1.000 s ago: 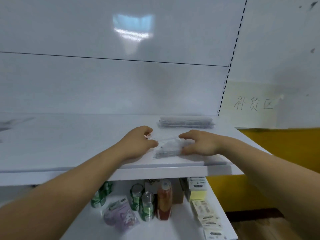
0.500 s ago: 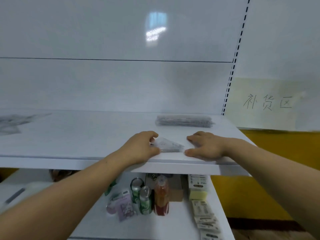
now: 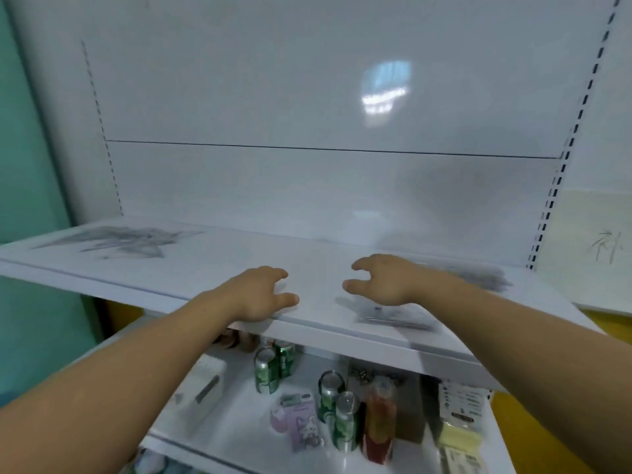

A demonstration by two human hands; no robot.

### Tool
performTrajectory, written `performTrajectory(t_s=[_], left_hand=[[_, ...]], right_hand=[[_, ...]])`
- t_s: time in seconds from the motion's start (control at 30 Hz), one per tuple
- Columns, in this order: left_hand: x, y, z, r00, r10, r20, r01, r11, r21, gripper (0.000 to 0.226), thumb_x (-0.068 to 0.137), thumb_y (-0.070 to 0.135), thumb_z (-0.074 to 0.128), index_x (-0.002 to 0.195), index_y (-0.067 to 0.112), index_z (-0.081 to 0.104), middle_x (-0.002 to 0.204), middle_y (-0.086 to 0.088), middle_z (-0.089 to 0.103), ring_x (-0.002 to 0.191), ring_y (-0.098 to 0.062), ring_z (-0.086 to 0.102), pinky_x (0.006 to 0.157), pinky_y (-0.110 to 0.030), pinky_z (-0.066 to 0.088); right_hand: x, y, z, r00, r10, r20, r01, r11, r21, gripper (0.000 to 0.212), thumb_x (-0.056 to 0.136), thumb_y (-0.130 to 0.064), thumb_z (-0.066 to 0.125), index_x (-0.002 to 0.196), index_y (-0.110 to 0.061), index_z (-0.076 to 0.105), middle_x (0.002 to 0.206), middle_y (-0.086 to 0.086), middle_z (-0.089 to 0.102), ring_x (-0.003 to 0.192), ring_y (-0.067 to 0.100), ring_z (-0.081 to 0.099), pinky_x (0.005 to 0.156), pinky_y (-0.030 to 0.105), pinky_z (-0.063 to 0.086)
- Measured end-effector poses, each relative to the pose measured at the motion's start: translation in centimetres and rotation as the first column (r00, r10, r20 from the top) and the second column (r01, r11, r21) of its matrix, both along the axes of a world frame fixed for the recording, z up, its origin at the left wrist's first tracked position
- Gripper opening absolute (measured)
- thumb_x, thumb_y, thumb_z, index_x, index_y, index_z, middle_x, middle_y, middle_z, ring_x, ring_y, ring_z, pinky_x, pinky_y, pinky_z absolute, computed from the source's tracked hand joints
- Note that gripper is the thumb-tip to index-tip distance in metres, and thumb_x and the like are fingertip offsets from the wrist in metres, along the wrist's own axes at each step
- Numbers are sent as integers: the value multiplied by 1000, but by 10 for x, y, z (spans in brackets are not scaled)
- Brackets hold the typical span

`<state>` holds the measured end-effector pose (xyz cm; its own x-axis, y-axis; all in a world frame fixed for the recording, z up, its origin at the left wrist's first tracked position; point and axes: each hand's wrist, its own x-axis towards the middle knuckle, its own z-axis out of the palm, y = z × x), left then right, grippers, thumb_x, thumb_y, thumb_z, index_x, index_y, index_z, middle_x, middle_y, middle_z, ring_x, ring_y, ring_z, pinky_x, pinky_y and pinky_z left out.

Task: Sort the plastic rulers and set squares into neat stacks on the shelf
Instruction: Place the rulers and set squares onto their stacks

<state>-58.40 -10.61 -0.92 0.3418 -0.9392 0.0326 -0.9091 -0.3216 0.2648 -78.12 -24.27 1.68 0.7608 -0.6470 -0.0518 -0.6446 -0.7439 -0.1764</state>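
A loose pile of clear plastic rulers and set squares [image 3: 119, 241] lies blurred at the far left of the white shelf [image 3: 212, 268]. A small stack of clear set squares [image 3: 396, 318] sits near the shelf's front edge, just right of and below my right hand [image 3: 383, 282]. A ruler stack [image 3: 478, 277] lies at the back right, partly hidden by my right forearm. My left hand [image 3: 260, 292] hovers over the shelf's front edge with fingers loosely spread, holding nothing. My right hand is also empty, fingers relaxed, a gap of bare shelf between the two hands.
On the lower shelf [image 3: 239, 405] stand green cans [image 3: 270, 367], a red bottle [image 3: 379, 422], a purple packet [image 3: 297, 422] and yellow packs [image 3: 458, 436]. A white back panel rises behind the shelf. A teal wall is at the left, a paper sign [image 3: 602, 248] at the right.
Both hands have let go of the set square stack and moved left and apart. The view has swung left, bringing the loose pile at the far left into sight.
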Motion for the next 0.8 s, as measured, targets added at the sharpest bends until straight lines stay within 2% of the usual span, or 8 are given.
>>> performTrajectory(t_s=[0.17,0.4,0.5,0.7,0.8], left_hand=[[91,50,1,990,134,44,-134,991,-5,71,89,57,49,147,23,26,155,0,25,140,-21,27,114,-37,25],[230,120,1,963,256,83,-258,966,7,69,88,58,49,146,24,30,154,2,27,139,-20,28,113,-37,27],[281,144,3,950,304,73,-305,952,13,67,88,55,50,145,23,32,153,1,29,138,-21,31,112,-38,28],[374,165,7,921,386,58,-387,922,10,69,87,57,51,144,23,34,152,-1,31,137,-23,32,111,-37,29],[414,162,5,910,414,34,-414,910,-13,67,88,55,51,144,21,35,153,-2,30,137,-22,32,111,-35,28]], right_hand=[[107,34,-2,994,110,20,-110,994,-25,71,92,-63,35,149,-23,25,157,3,20,143,22,22,115,36,20],[269,82,-6,977,205,52,-204,979,-27,69,91,-64,36,147,-23,28,152,3,29,136,24,34,110,38,29],[328,96,-7,971,232,56,-231,973,-27,69,91,-63,37,147,-23,28,152,3,29,136,24,33,110,38,29],[423,100,-8,964,263,31,-262,964,-39,71,91,-62,38,149,-22,26,156,4,24,140,24,27,112,36,25],[465,88,-8,964,266,24,-265,963,-48,69,93,-60,37,147,-18,29,151,8,31,137,25,33,108,35,29]])
